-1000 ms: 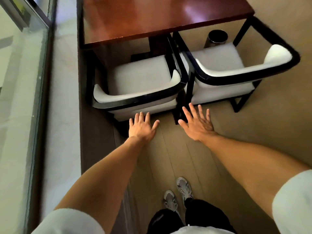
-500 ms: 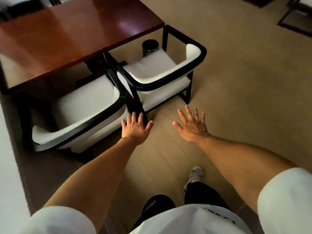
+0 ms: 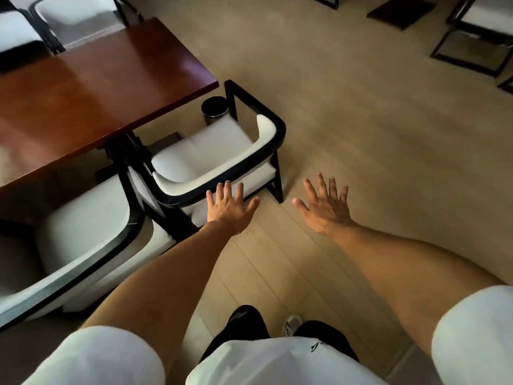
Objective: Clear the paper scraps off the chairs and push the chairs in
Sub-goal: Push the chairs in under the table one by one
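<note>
Head view only. Both arms reached forward, palms down, bare, white short sleeves at the shoulders. Left hand (image 3: pixel 229 211) was flat with fingers spread apart, holding nothing; its fingertips overlapped the black curved back rail of the right chair (image 3: pixel 219 159), though actual contact could not be told. Right hand (image 3: pixel 326 207) was also flat, fingers splayed, holding nothing, over bare floor (image 3: pixel 361 120) just right of that chair's rear leg, apart from it.

Right chair: white seat, black frame, front tucked under the corner of the red-brown table (image 3: pixel 97 87). Seat showed plain white, somewhat blurred. Left chair (image 3: pixel 83 232) stood beside it, touching or nearly so, also partly under the table edge, its seat in shadow and plain. A small dark cylindrical bin (image 3: pixel 214 109) stood on the floor beside the table corner, just ahead of the right chair.

More white chairs (image 3: pixel 72 12) sat across the table at top left. Another dark-framed chair (image 3: pixel 477 31) at top right, well apart. Dark trousers and one pale shoe (image 3: pixel 291 325) showed at bottom centre.
</note>
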